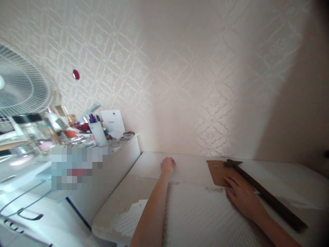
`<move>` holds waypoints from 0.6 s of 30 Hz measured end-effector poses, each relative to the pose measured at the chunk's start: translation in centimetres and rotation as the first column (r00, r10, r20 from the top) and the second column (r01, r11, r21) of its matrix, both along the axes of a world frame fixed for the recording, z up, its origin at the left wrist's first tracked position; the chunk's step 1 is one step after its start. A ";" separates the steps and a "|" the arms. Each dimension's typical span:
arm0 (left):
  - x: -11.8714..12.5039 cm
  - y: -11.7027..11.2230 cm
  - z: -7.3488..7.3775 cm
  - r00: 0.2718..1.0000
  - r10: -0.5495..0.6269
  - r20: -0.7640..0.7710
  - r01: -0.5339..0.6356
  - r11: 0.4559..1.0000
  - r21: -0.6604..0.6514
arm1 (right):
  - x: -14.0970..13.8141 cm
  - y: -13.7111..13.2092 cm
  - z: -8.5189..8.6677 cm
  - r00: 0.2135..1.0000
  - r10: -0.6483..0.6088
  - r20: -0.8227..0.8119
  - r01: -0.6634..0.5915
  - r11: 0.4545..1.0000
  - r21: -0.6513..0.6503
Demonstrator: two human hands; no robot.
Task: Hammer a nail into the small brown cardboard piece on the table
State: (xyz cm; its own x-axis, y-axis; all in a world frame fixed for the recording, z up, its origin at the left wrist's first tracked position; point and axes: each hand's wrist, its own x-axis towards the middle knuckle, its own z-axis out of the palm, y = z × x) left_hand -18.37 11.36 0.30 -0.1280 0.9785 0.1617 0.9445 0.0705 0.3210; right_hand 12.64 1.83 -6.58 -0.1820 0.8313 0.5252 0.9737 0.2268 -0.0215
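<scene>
The left hand rests on the white table with its fingers curled into a fist, and whether anything is inside I cannot tell. The right hand, fingers extended, lies on the near part of a brown board, just beside a hammer whose head overlaps the board's far edge, its long handle slanting nearer and rightward.

This looks like a room in a home: beyond the left grip rises beige wallpaper with a pale flowered lattice; to that grip's left, a boxy white cabinet carries crowded toiletries, including a frosted white cylindrical bottle; farther left is a round, white-grilled fan.
</scene>
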 end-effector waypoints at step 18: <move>0.7 -0.9 1.1 0.998 0.066 -0.005 -0.065 0.992 0.106 | -0.4 0.0 0.4 0.999 -0.006 -0.051 0.004 0.999 -0.044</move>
